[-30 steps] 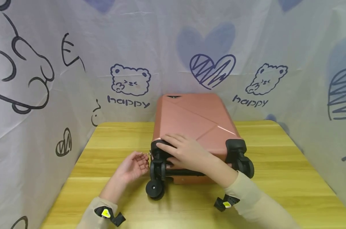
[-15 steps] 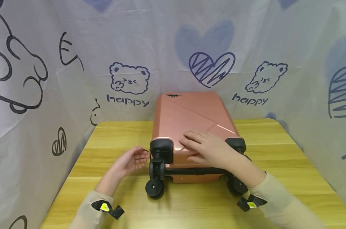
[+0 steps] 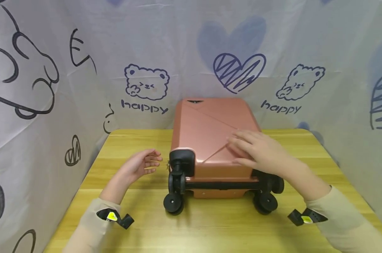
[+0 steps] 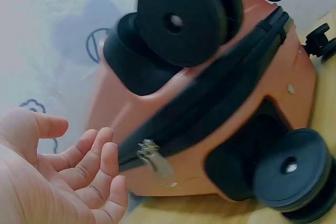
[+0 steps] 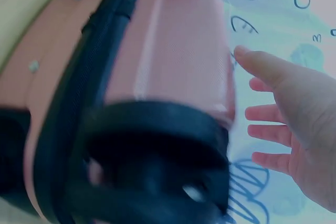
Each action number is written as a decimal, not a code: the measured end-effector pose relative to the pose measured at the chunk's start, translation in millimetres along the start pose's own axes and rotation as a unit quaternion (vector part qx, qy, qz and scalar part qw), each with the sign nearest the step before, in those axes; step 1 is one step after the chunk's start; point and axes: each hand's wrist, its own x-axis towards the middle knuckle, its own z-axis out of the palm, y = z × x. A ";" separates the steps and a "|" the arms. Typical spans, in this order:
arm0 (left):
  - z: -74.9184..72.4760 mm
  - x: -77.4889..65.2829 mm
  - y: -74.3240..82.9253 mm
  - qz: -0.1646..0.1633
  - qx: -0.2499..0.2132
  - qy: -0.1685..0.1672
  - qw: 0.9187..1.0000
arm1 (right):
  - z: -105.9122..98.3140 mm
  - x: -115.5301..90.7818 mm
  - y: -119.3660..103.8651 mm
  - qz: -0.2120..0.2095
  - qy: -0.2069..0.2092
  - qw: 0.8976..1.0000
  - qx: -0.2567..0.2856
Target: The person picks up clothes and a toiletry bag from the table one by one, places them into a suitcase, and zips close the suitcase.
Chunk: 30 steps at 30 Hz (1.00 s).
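A pink hard-shell suitcase lies flat on the wooden table, with its black wheels toward me. My left hand is just left of the near left corner, fingers loosely bent and holding nothing. In the left wrist view a silver zipper pull hangs from the black zipper band, a little apart from the fingertips. Over the near right part of the top shell is my right hand, its fingers spread and holding nothing. The right wrist view shows those fingers beside the shell; contact cannot be told.
The wooden table extends in front of the suitcase and to both sides. A pale cloth with printed bears and hearts hangs behind and along both sides, close to the suitcase's far end.
My right hand has moved right across the shell from the near left corner. My left hand has drawn back left, away from the zipper pull. The head view has shifted slightly.
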 end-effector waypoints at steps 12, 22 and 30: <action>-12.0 -21.3 58.8 0.054 0.143 0.035 0.988 | -44.7 -21.6 36.1 0.061 0.023 0.997 -0.036; -18.7 -21.5 102.8 0.097 0.301 0.122 0.941 | -61.7 -41.7 78.6 0.142 0.021 0.989 -0.043; -25.1 -2.9 119.4 0.146 0.407 0.214 0.876 | -56.1 -53.5 112.9 0.255 -0.043 0.966 -0.023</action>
